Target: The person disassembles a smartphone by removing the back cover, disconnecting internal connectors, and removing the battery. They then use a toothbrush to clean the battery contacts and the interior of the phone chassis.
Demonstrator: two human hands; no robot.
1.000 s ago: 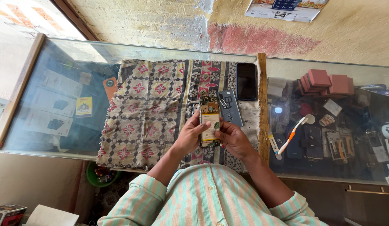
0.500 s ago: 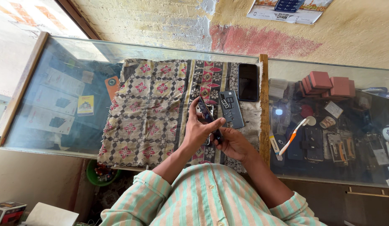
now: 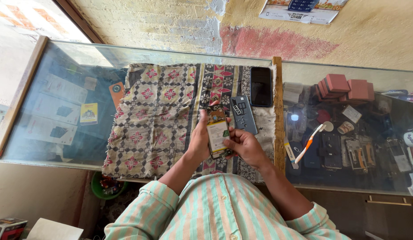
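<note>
Hands (image 3: 224, 144) hold opened phone (image 3: 218, 132) over cloth's (image 3: 157, 115) near edge.

Two hands, left (image 3: 199, 143) and right (image 3: 244, 146), share one opened phone (image 3: 218, 131). On one patterned cloth (image 3: 162, 111) lie one grey back cover (image 3: 243, 114) and one black phone (image 3: 261, 86). One toothbrush (image 3: 309, 143) lies apart.

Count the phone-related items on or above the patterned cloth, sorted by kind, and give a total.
Opened phone with its back off, held in both the left hand and right hand: 1
Grey phone back cover lying on the cloth: 1
Black phone with a dark screen, lying flat: 1
Total: 3
</note>
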